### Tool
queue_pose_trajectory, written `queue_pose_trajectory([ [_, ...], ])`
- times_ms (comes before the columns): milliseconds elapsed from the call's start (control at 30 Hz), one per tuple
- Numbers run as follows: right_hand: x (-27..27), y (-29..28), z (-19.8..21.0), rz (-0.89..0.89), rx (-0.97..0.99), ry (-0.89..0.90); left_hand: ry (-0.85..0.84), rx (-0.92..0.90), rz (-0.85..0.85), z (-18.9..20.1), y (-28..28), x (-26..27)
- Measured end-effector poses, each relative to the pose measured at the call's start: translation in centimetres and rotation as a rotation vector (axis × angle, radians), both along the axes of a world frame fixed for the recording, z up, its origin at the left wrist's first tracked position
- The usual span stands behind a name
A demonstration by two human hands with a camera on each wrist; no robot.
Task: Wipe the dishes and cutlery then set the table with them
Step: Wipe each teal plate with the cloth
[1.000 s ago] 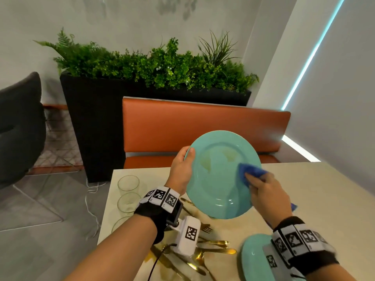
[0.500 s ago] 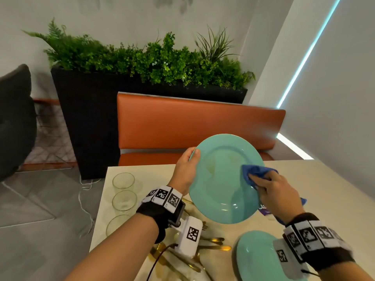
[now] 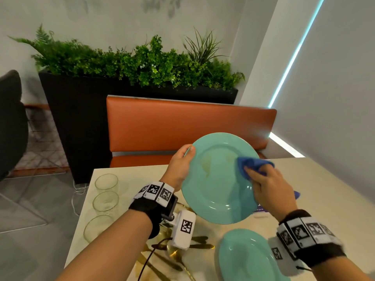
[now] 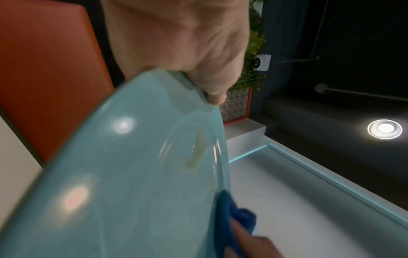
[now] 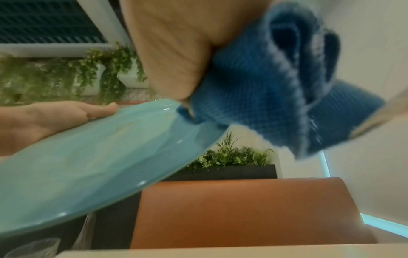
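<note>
Head view is showing the left hand (image 3: 179, 166) gripping the round turquoise ceramic plate (image 3: 215, 187) by its rim at nine o'clock, tilting it above the beige counter (image 3: 324, 189). The right hand (image 3: 269, 188) is clutching a bunched blue microfibre cloth (image 3: 252, 165), pressing it on the plate's face near three o'clock. A second turquoise plate (image 3: 243, 256) is lying on the counter at six o'clock, beside gold cutlery (image 3: 200, 243); three clear glasses (image 3: 105, 201) are standing at nine o'clock.

**Pale stone-look table and its load**

Pale beige glossy table (image 3: 324, 185). Along left edge, 3 clear drinking glasses (image 3: 106, 201) in a row. At near edge, 1 round teal ceramic plate (image 3: 245, 258), beside scattered gold-coloured metal cutlery (image 3: 199, 246).
</note>
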State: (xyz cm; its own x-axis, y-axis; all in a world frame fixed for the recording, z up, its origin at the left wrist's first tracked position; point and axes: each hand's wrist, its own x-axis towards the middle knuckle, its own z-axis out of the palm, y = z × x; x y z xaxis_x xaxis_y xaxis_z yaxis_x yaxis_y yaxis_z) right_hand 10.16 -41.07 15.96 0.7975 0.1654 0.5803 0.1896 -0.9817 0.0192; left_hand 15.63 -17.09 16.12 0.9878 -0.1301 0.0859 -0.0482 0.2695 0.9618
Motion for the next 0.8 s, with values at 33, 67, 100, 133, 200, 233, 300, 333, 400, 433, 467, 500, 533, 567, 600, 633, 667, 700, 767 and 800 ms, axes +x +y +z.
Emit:
queue_pose_trajectory([
  [33,0.4,0.3,0.4,-0.064,0.053,-0.071,-0.007,0.007,-0.014,0.3,-0.5,-0.1],
  [67,0.6,0.7,0.4,-0.082,0.083,-0.121,-0.018,0.028,-0.025,0.4,-1.1,-0.1],
  [100,0.7,1.3,0.2,-0.059,0.1,-0.132,-0.029,0.058,-0.031,0.5,-1.7,-0.2],
  [133,0.5,1.9,-0.4,-0.006,0.09,-0.111,-0.04,0.079,-0.033,0.6,-2.3,-0.3],
  [200,-0.7,2.1,-2.2,0.167,-0.004,-0.035,-0.047,0.078,-0.011,0.3,-3.0,-0.5],
  [233,-1.6,1.6,-3.1,0.265,-0.079,0.025,-0.04,0.063,0.009,0.1,-3.0,-0.6],
  [300,-2.9,-0.4,-4.2,0.37,-0.233,0.169,-0.026,0.044,0.031,-0.3,-2.8,-0.6],
  [333,-3.0,-1.6,-4.2,0.356,-0.277,0.216,-0.023,0.047,0.03,-0.4,-2.8,-0.8],
  [400,-2.0,-3.7,-3.4,0.233,-0.24,0.224,-0.027,0.066,0.023,-0.6,-3.2,-1.1],
  [433,-1.3,-4.2,-2.5,0.153,-0.149,0.191,-0.028,0.079,0.017,-0.6,-3.5,-1.2],
  [467,-0.5,-4.4,-1.6,0.079,-0.04,0.142,-0.028,0.089,0.007,-0.6,-4.0,-1.4],
  [500,0.1,-4.1,-0.9,0.03,0.052,0.069,-0.029,0.096,-0.004,-0.5,-4.5,-1.6],
  [533,0.4,-3.3,-0.3,0.011,0.106,-0.01,-0.035,0.098,-0.013,-0.5,-5.1,-1.8],
  [567,0.6,-2.3,-0.1,0.028,0.132,-0.065,-0.045,0.101,-0.019,-0.4,-5.7,-1.9],
  [600,0.6,-1.2,-0.2,0.076,0.147,-0.093,-0.055,0.103,-0.021,-0.4,-6.2,-2.0],
  [633,0.4,-0.1,-0.6,0.136,0.152,-0.09,-0.064,0.104,-0.023,-0.4,-6.7,-2.1],
  [667,-0.1,0.8,-1.4,0.202,0.138,-0.063,-0.068,0.099,-0.024,-0.4,-6.9,-2.2],
  [700,-0.8,1.4,-2.3,0.267,0.101,-0.027,-0.064,0.093,-0.017,-0.5,-6.9,-2.3],
  [767,-2.2,1.2,-3.8,0.383,-0.032,0.096,-0.029,0.063,0.015,-0.7,-6.0,-2.4],
  [800,-2.8,0.6,-4.3,0.426,-0.114,0.159,-0.014,0.054,0.033,-0.8,-5.4,-2.4],
])
